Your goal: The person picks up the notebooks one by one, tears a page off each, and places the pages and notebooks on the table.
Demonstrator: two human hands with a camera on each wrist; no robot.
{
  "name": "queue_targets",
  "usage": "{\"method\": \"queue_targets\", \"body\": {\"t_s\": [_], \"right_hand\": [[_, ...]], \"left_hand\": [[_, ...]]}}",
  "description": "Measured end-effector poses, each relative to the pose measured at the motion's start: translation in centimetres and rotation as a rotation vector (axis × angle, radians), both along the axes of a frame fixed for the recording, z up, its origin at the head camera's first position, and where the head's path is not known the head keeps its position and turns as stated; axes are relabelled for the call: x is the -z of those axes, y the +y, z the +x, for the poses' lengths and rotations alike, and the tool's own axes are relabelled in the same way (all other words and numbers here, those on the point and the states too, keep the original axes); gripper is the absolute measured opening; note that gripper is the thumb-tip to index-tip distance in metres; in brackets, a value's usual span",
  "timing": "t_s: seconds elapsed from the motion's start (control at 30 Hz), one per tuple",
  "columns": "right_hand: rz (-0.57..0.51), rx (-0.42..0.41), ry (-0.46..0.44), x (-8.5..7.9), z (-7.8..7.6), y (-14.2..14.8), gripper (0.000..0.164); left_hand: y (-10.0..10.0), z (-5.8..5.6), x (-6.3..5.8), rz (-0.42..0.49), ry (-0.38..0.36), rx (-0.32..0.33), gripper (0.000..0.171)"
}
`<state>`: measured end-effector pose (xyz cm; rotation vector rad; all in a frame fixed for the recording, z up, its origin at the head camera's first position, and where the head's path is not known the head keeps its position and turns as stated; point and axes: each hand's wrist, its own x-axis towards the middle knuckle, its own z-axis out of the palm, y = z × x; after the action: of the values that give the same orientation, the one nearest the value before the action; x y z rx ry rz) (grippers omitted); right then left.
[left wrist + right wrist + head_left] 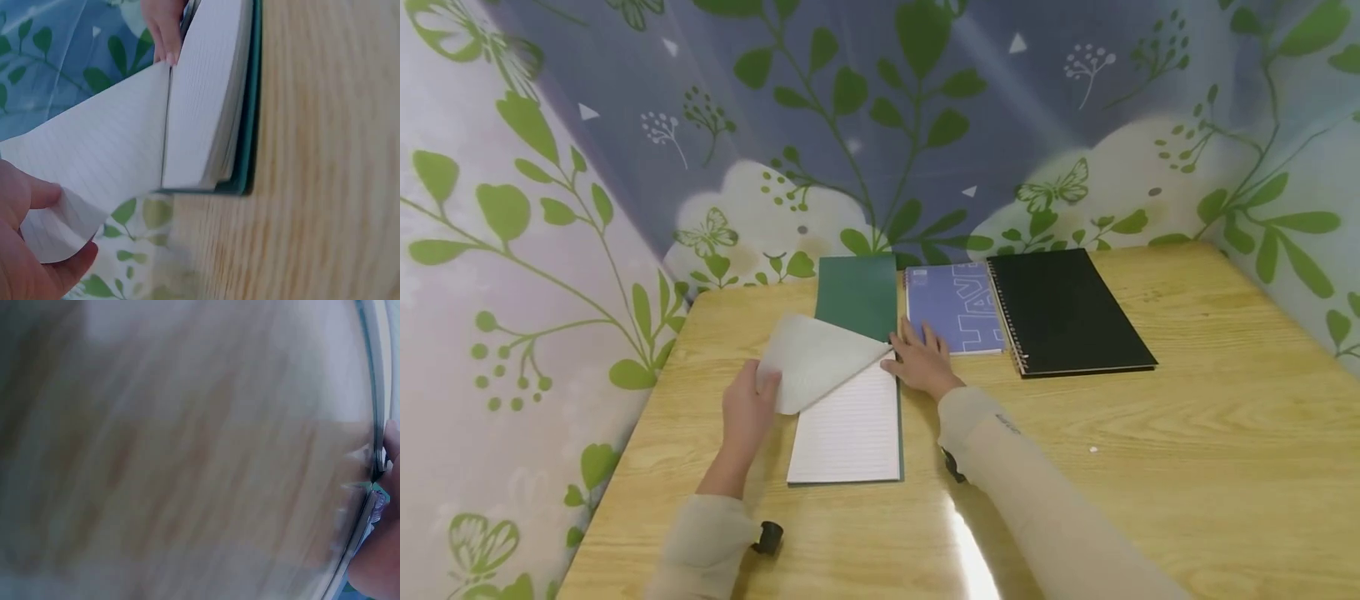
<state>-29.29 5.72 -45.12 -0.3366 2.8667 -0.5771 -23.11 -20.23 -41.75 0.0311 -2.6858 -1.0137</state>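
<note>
A notebook with a green cover lies opened on the table, its lined white pages facing up. My left hand pinches a pale lined sheet between thumb and fingers. This sheet slants up and leftward, its narrow end at the notebook's binding. In the left wrist view, the left thumb lies on top of the sheet, with a finger beneath it. My right hand rests with fingers extended at the binding, fingertips right at the sheet's end. Only part of that hand shows in the right wrist view.
Right of the green notebook lie a purple spiral notebook with large lettering and a black spiral notebook. All are on a wooden table. Patterned fabric stands behind and on the left. A small white scrap lies on the right.
</note>
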Motion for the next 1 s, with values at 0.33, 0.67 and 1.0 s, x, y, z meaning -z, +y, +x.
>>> {"method": "queue_targets", "body": {"t_s": [0.33, 0.67, 1.0], "right_hand": [[0.036, 0.002, -0.003, -0.2, -0.1, -0.3, 0.063], [0.040, 0.030, -0.025, -0.2, 0.4, -0.3, 0.063], [0.049, 0.029, -0.023, -0.4, 0.2, -0.3, 0.062]], "left_hand": [[-2.9, -3.6, 1.9, 0.079, -0.257, 0.019, 0.042], [-4.2, -7.6, 2.9, -0.086, -0.455, 0.099, 0.061], [-4.5, -8.6, 3.9, 0.003, -0.495, 0.080, 0.066]]}}
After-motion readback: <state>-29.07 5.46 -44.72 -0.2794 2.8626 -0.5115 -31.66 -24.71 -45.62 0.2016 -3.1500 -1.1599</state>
